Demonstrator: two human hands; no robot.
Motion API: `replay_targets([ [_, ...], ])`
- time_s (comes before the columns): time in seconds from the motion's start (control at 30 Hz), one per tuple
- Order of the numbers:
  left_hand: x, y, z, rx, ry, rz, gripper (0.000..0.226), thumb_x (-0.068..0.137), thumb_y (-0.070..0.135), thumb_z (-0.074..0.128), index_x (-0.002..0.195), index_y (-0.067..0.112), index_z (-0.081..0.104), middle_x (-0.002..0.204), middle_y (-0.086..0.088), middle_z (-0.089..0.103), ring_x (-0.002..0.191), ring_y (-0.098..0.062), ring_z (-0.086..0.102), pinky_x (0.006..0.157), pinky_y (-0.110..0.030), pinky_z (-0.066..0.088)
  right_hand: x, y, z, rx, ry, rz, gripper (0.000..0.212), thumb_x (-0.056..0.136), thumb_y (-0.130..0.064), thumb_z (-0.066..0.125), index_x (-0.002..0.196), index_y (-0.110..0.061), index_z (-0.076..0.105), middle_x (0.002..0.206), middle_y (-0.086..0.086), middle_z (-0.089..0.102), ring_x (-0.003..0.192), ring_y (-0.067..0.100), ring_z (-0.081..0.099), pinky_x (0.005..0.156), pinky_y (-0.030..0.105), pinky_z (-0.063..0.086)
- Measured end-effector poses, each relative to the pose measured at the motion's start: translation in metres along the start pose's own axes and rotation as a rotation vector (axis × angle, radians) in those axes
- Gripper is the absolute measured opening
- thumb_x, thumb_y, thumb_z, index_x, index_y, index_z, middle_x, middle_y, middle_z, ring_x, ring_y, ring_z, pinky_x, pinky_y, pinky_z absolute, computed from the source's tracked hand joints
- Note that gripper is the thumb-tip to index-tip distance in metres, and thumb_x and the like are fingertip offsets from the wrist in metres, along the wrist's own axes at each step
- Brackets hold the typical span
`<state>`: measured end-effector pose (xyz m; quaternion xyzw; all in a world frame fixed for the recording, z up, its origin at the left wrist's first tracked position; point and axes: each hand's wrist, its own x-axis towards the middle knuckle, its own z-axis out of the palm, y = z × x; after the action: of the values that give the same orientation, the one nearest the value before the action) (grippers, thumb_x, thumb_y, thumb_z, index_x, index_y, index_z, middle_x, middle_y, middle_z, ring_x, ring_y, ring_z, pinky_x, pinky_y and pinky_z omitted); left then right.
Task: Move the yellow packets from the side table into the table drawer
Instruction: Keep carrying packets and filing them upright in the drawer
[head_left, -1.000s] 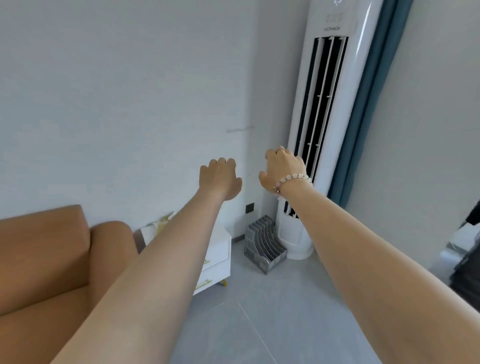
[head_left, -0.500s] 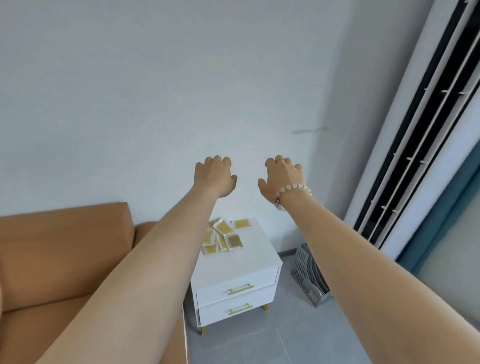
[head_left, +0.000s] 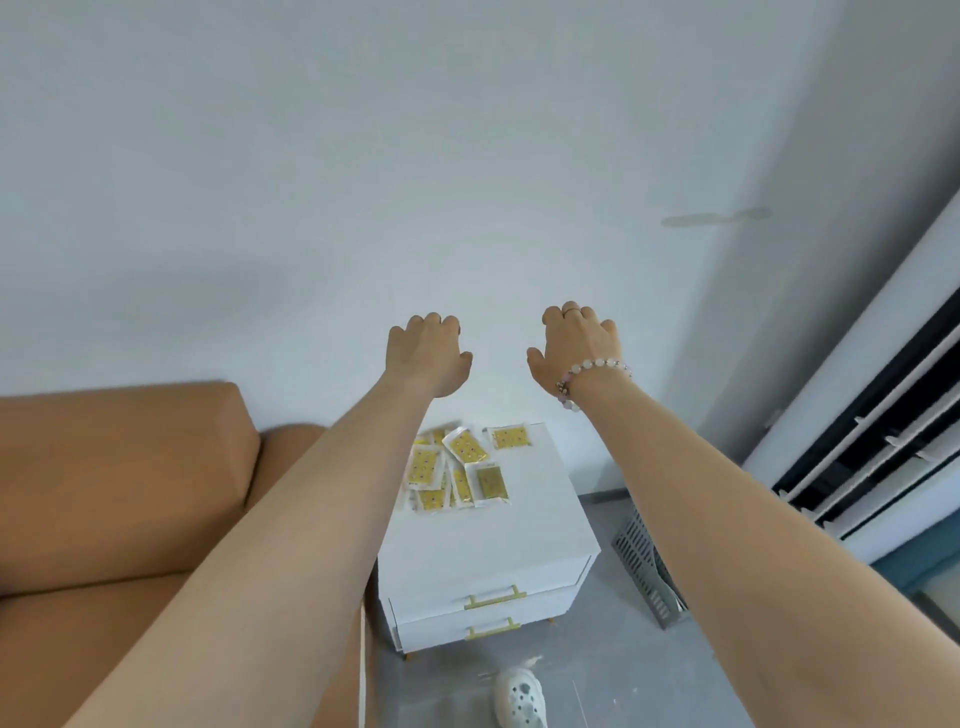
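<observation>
Your pic is bright w/ soft, even light; its src is not in view. A faint shadow lies on the wall (head_left: 208, 291) above the sofa (head_left: 119, 457), and the corner at R is greyer. Wide-angle lens bends the air conditioner (head_left: 883, 441) at the R edge. The yellow packets (head_left: 464, 446) are slightly soft, print not readable; the shoe (head_left: 519, 699) at btm is blurred.

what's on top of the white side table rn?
Yellow packets, loosely overlapping, at the back left of the side table top; front part bare. The left forearm covers the pile's left edge, so any packets there are hidden.
</observation>
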<state>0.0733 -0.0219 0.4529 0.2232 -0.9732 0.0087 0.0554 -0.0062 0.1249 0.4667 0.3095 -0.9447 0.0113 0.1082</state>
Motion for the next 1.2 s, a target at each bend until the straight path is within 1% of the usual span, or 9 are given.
replay_targets([
  [0.13,0.056,0.000,0.036,0.042,-0.065,-0.086,0.041,0.097,0.036,0.038,0.130,0.013,0.044,0.128,-0.005,0.050,0.118,-0.024,0.046,0.089,-0.034,0.036,0.064,0.014,0.037,0.008,-0.028,-0.094,0.041,0.093,-0.033,0.041,0.127,-0.010,0.044,0.127,0.007,0.048,0.114,0.022,0.046,0.090,0.033,0.035],
  [0.33,0.126,0.005,0.072,0.008,-0.114,-0.184,0.041,0.097,0.036,0.035,0.131,0.014,0.043,0.127,-0.003,0.049,0.117,-0.023,0.046,0.091,-0.033,0.035,0.150,0.043,0.077,-0.006,-0.106,-0.151,0.040,0.094,-0.032,0.040,0.127,-0.009,0.043,0.127,0.007,0.047,0.115,0.022,0.046,0.090,0.033,0.036],
  [0.43,0.140,-0.003,0.096,-0.008,-0.146,-0.234,0.042,0.097,0.037,0.035,0.131,0.014,0.043,0.127,-0.004,0.049,0.117,-0.023,0.046,0.091,-0.034,0.036,0.173,0.040,0.104,0.028,-0.147,-0.185,0.040,0.094,-0.031,0.040,0.127,-0.009,0.044,0.126,0.008,0.047,0.114,0.022,0.046,0.088,0.032,0.036],
  [0.6,0.142,-0.033,0.141,-0.018,-0.216,-0.315,0.042,0.097,0.037,0.037,0.131,0.014,0.043,0.127,-0.004,0.049,0.117,-0.023,0.046,0.091,-0.034,0.037,0.177,0.021,0.166,0.059,-0.300,-0.235,0.039,0.093,-0.029,0.041,0.126,-0.010,0.044,0.127,0.007,0.047,0.116,0.022,0.044,0.090,0.032,0.034],
  [0.8,0.132,-0.080,0.205,-0.042,-0.259,-0.371,0.040,0.096,0.033,0.040,0.130,0.014,0.045,0.125,-0.004,0.051,0.115,-0.023,0.047,0.091,-0.033,0.038,0.163,0.002,0.259,0.106,-0.454,-0.131,0.038,0.093,-0.030,0.043,0.124,-0.009,0.045,0.126,0.006,0.048,0.119,0.022,0.044,0.093,0.033,0.036],
  [0.97,0.123,-0.100,0.295,-0.144,-0.320,-0.411,0.034,0.095,0.033,0.041,0.120,0.012,0.049,0.121,-0.005,0.055,0.110,-0.023,0.051,0.087,-0.032,0.041,0.136,0.002,0.356,0.112,-0.637,0.052,0.041,0.093,-0.030,0.044,0.130,-0.012,0.040,0.132,0.006,0.045,0.124,0.021,0.042,0.092,0.031,0.037],
  [1.07,0.120,-0.099,0.350,-0.227,-0.402,-0.462,0.041,0.094,0.034,0.045,0.129,0.012,0.046,0.126,-0.006,0.052,0.116,-0.024,0.049,0.093,-0.035,0.043,0.122,0.001,0.403,0.139,-0.750,0.196,0.040,0.092,-0.022,0.047,0.131,-0.013,0.039,0.133,0.005,0.044,0.123,0.021,0.044,0.092,0.030,0.039],
  [1.13,0.120,-0.095,0.383,-0.308,-0.428,-0.540,0.044,0.093,0.034,0.049,0.131,0.013,0.045,0.126,-0.006,0.052,0.114,-0.024,0.050,0.091,-0.036,0.044,0.115,-0.001,0.429,0.174,-0.814,0.295,0.041,0.089,-0.013,0.051,0.128,-0.012,0.040,0.131,0.006,0.045,0.122,0.021,0.046,0.093,0.030,0.041],
  [1.2,0.122,-0.090,0.412,-0.431,-0.459,-0.646,0.046,0.091,0.031,0.051,0.132,0.013,0.043,0.126,-0.005,0.051,0.114,-0.024,0.050,0.087,-0.034,0.045,0.109,-0.008,0.456,0.223,-0.850,0.356,0.042,0.087,-0.008,0.052,0.127,-0.012,0.039,0.130,0.005,0.046,0.121,0.021,0.048,0.093,0.030,0.044],
])
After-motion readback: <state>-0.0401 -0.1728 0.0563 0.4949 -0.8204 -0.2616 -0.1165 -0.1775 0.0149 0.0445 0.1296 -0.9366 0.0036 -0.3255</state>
